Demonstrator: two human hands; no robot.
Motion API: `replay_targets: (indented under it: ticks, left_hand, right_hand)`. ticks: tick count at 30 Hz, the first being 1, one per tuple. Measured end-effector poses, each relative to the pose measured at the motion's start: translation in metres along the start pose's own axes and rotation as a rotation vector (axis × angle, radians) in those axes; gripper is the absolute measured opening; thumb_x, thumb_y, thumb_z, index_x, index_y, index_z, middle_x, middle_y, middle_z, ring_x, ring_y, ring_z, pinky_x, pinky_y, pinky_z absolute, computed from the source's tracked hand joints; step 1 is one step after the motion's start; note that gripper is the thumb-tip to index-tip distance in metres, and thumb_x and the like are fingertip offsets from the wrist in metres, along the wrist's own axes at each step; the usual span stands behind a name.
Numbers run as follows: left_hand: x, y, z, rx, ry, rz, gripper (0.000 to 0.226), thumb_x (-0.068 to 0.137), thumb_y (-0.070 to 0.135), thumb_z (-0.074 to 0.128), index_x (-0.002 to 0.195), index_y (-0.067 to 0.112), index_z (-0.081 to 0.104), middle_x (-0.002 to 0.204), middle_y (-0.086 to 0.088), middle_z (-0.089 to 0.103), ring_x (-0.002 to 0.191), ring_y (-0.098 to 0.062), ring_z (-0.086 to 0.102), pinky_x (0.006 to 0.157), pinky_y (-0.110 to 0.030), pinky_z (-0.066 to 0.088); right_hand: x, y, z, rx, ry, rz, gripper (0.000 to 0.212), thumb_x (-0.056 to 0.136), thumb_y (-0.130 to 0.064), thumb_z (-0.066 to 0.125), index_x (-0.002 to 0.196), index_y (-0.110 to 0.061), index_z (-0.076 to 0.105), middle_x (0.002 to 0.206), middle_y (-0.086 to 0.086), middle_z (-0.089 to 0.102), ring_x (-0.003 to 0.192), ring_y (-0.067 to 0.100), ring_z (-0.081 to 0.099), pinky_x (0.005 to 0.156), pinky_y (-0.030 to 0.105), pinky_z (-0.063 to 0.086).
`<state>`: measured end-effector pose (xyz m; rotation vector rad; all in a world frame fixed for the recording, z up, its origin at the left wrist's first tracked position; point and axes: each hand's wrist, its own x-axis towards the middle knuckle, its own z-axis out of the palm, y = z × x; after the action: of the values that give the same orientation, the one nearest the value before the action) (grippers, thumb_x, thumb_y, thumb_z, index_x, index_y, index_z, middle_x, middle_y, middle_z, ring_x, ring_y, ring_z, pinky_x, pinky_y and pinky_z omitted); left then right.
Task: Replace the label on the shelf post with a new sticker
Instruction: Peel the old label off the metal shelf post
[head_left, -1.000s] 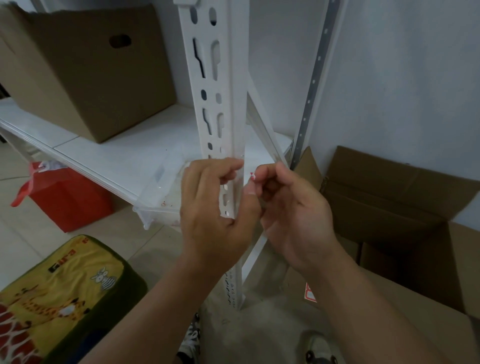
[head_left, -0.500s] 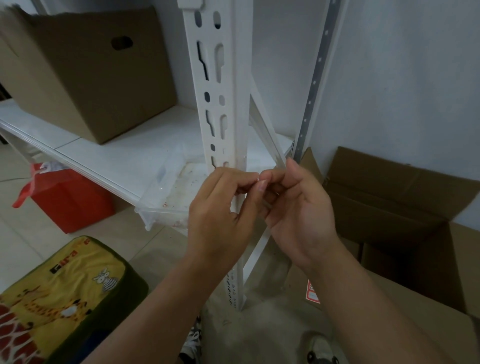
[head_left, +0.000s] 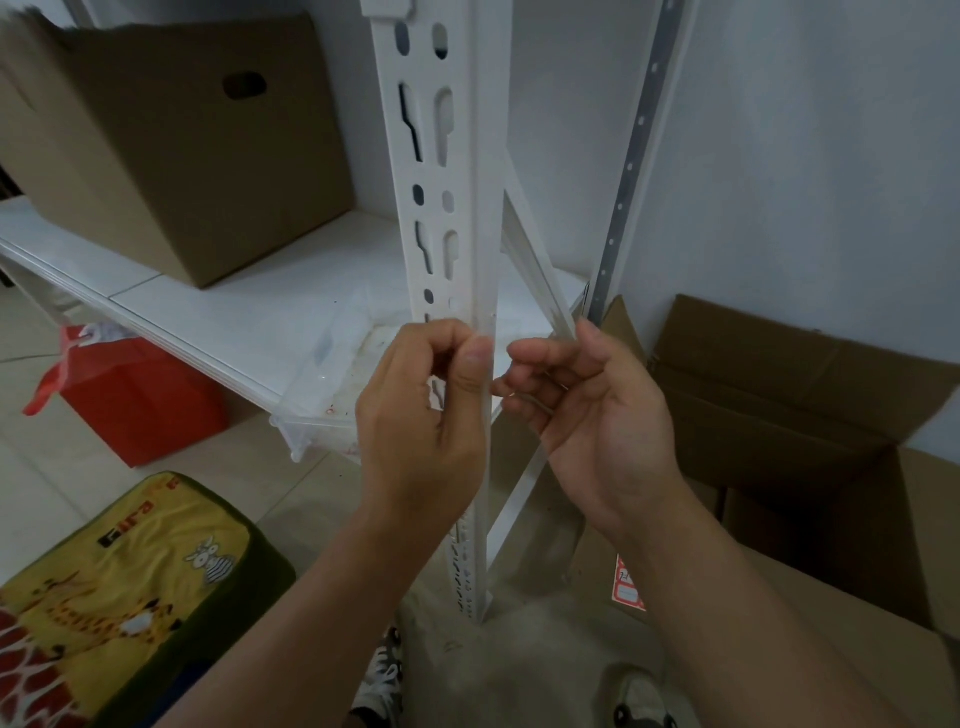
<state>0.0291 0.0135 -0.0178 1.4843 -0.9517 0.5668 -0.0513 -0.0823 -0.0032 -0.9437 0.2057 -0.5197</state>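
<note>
- Filling the upper right of the frame, a pale wall (head_left: 805, 156) backs a grey perforated strip (head_left: 631, 156) that runs down toward the centre.
- A big cardboard box (head_left: 171, 140) sits on the white shelf (head_left: 218, 306) in the upper left, a hand-hole cut in its near face.
- An opened carton (head_left: 810, 415) with flaps spread takes the lower right; a red-bordered sticker (head_left: 629, 587) lies on the flap nearest the post's foot.
- A yellow cushion (head_left: 119, 587) printed with animals fills the lower left (a red bag (head_left: 135, 400) stands behind it, under the shelf).
- The white shelf post (head_left: 447, 171), slotted along its front, rises through the centre from floor to top edge.
- The left hand (head_left: 421, 431) is curled around the post at mid-frame, thumb pressed on its right edge and fingers closed on its front.
- The right hand (head_left: 597, 415) hovers just right of the post, fingers bent and pinched loosely together near the left thumb; whether they hold a scrap of label is too small to tell.
- No label can be made out on the post where the hands meet; the left hand covers that stretch.
- A clear plastic tray (head_left: 332, 374) overhangs the shelf's front edge, left of the hands.
</note>
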Motion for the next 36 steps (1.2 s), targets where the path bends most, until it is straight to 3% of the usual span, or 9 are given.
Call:
replay_targets:
  ticks: [4,9,13,19,26,30,31,33,36]
  left_hand:
    - [0.01,-0.008,-0.007,-0.083,0.071,-0.197,0.029,0.1,0.029,0.034,0.073,0.026,0.046,0.061,0.011,0.051,0.055,-0.006,0.051,0.051,-0.017,0.042]
    - [0.028,-0.04,-0.026,-0.042,0.144,-0.415,0.054,0.102,0.035,0.042,0.052,0.016,0.044,0.044,0.005,0.047,0.042,-0.013,0.044,0.05,-0.025,0.044]
    - [0.035,-0.073,-0.034,0.078,-0.058,-0.65,0.056,0.099,0.046,0.045,0.051,0.016,0.047,0.046,0.003,0.051,0.049,-0.014,0.054,0.066,-0.031,0.049]
    - [0.027,-0.116,-0.018,0.408,-0.297,-0.756,0.037,0.103,0.037,0.037,0.097,0.006,0.055,0.093,-0.01,0.063,0.087,-0.025,0.06,0.074,-0.037,0.045]
    - [0.022,-0.133,-0.01,0.608,-0.464,-0.765,0.057,0.102,0.039,0.036,0.058,0.004,0.045,0.06,-0.012,0.055,0.066,-0.031,0.057,0.062,-0.034,0.04]
    - [0.016,-0.128,-0.007,0.731,-0.582,-0.715,0.018,0.098,0.025,0.049,0.107,0.01,0.051,0.111,-0.011,0.053,0.108,-0.034,0.051,0.092,-0.046,0.043]
    - [0.015,-0.124,-0.007,0.769,-0.595,-0.718,0.026,0.095,0.025,0.053,0.117,0.012,0.05,0.12,-0.011,0.049,0.116,-0.034,0.046,0.097,-0.048,0.039]
    - [0.016,-0.122,-0.007,0.803,-0.57,-0.677,0.026,0.095,0.034,0.049,0.097,0.012,0.062,0.106,-0.013,0.056,0.11,-0.037,0.05,0.095,-0.049,0.041]
    - [0.021,-0.114,-0.004,0.576,-0.442,-0.675,0.041,0.098,0.023,0.042,0.059,0.01,0.043,0.071,-0.012,0.049,0.079,-0.041,0.055,0.073,-0.043,0.046]
  right_hand:
    - [0.001,0.002,-0.002,-0.035,0.012,-0.03,0.042,0.082,-0.037,0.046,0.083,-0.003,0.071,0.071,0.01,0.064,0.073,0.023,0.065,0.071,0.033,0.05]
    - [0.004,0.004,-0.004,-0.126,0.071,-0.039,0.037,0.087,-0.033,0.047,0.079,-0.006,0.07,0.068,0.009,0.062,0.07,0.023,0.063,0.071,0.035,0.047]
    - [0.008,0.009,-0.005,-0.199,0.162,-0.049,0.037,0.097,-0.022,0.045,0.074,-0.009,0.071,0.064,0.007,0.062,0.065,0.022,0.062,0.07,0.035,0.047]
    - [0.012,0.014,-0.001,-0.302,0.228,-0.081,0.018,0.092,-0.015,0.058,0.075,-0.012,0.062,0.06,0.002,0.056,0.06,0.015,0.057,0.073,0.036,0.049]
    - [0.011,0.012,-0.003,-0.437,0.226,-0.071,0.046,0.095,-0.031,0.054,0.049,-0.021,0.054,0.055,0.002,0.05,0.062,0.021,0.05,0.07,0.034,0.046]
    - [0.011,0.016,-0.004,-0.514,0.226,-0.079,0.039,0.095,-0.024,0.053,0.057,-0.018,0.055,0.057,0.0,0.051,0.064,0.02,0.051,0.068,0.033,0.046]
    - [0.011,0.016,-0.004,-0.54,0.223,-0.08,0.031,0.095,-0.02,0.054,0.064,-0.016,0.058,0.059,-0.001,0.054,0.064,0.018,0.053,0.067,0.032,0.047]
    - [0.01,0.017,-0.004,-0.602,0.213,-0.063,0.018,0.095,-0.017,0.052,0.083,-0.017,0.066,0.068,-0.004,0.06,0.068,0.013,0.058,0.067,0.028,0.051]
    - [0.011,0.021,-0.003,-0.7,0.199,-0.076,0.021,0.098,-0.026,0.048,0.1,-0.024,0.068,0.085,-0.011,0.065,0.078,0.0,0.061,0.076,0.022,0.051]
